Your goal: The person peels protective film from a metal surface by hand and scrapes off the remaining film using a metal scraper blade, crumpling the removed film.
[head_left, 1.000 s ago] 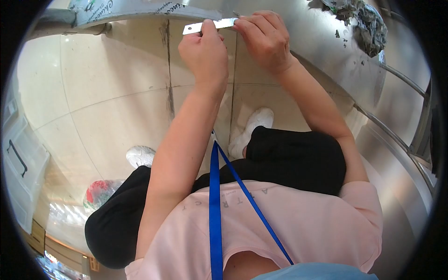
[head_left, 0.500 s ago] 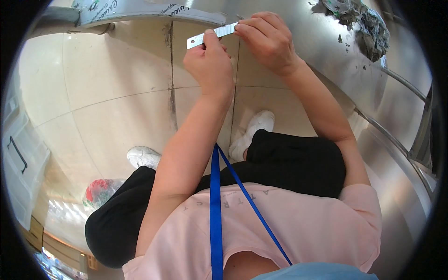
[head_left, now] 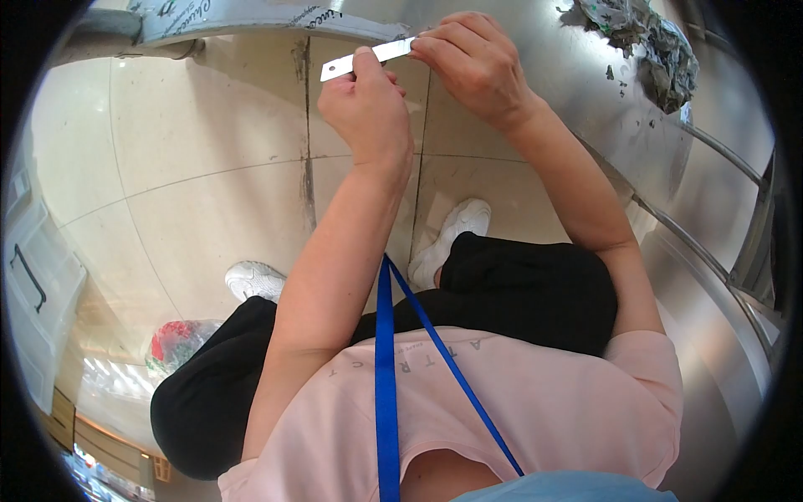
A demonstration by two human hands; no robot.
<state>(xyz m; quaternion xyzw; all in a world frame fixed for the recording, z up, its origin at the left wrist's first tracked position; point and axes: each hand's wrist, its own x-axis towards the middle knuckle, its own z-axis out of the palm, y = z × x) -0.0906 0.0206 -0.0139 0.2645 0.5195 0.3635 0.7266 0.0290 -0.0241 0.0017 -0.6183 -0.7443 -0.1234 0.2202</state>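
Note:
A snap-off knife blade (head_left: 391,51), flat and silvery with a small hole near its left end, is held up between my two hands. My left hand (head_left: 365,105) is closed, its thumb pressing the blade's left half against the curled fingers. At the far right end of the blade, the fingertips of my right hand (head_left: 475,69) are pinched together on it; exactly how much of the tip they cover is hidden. The blade tilts slightly, its right end farther from me.
A metal surface (head_left: 577,92) lies to the right, with crumpled grey scraps (head_left: 665,67) on it. A metal rail (head_left: 719,155) runs along the right side. Tiled floor (head_left: 217,117) spreads below. At left are a translucent bin (head_left: 50,318) and a clear bag with red contents (head_left: 176,341).
Both hands and the blade have shifted slightly left and away from me. The blade's face now catches more light, so its score lines show less. Both hands keep their hold.

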